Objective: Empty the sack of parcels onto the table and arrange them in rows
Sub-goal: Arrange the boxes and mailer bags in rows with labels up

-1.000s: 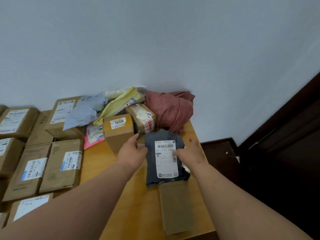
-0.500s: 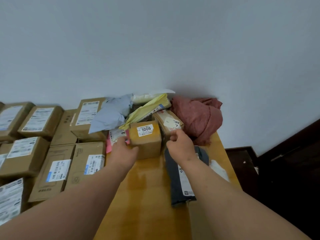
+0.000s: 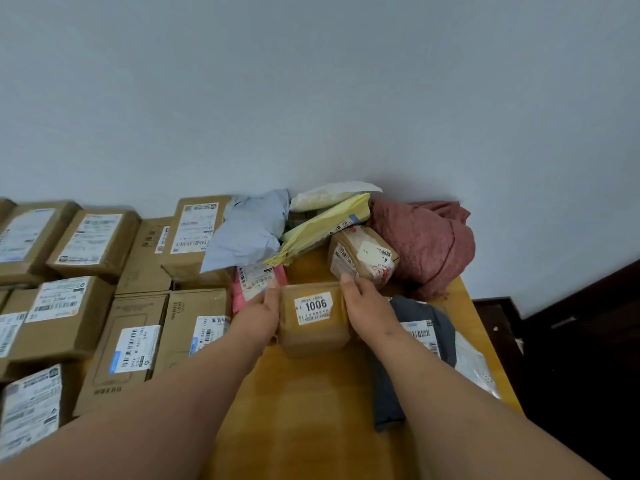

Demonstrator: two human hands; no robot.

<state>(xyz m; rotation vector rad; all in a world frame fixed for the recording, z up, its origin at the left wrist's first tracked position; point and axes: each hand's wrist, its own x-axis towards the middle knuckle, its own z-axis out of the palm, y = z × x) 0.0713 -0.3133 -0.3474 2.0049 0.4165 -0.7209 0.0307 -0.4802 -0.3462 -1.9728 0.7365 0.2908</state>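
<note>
Where I watch through the head camera, I log the following.

Held parcel: small brown cardboard box with a white label printed 1006 point(image 3: 313, 318), standing on the yellow wooden table point(image 3: 311, 410), near its middle and toward the far end.
Left hand: left hand point(image 3: 258, 315) pressed to the box's left side, fingers fairly straight along that face, tips at the upper left corner; I count it as gripping the box together with the other hand.
Right hand: right hand point(image 3: 369, 308) against the box's right side, fingers curved over the upper right corner, thumb not visible to me.
Behind the box: taped brown paper parcel with red print point(image 3: 362, 258), just beyond the right fingertips; I cannot tell whether they touch it.
Sack: crumpled dull red cloth sack point(image 3: 426, 242), at the far right corner of the table, against the wall.
Soft mailers: pale grey plastic mailer point(image 3: 247, 232); yellow padded envelope point(image 3: 322, 226); white plastic pouch point(image 3: 332, 194) above it; pink mailer with a barcode label point(image 3: 254, 284), just beside the left hand.
Right of the box: dark grey plastic mailer bag with a white label point(image 3: 419, 341), flat on the table under my right forearm; clear plastic bag point(image 3: 474, 365) at the table's right edge.
Rows: brown cardboard boxes with shipping labels point(image 3: 135, 348), side by side in rows across the left of the table.
</note>
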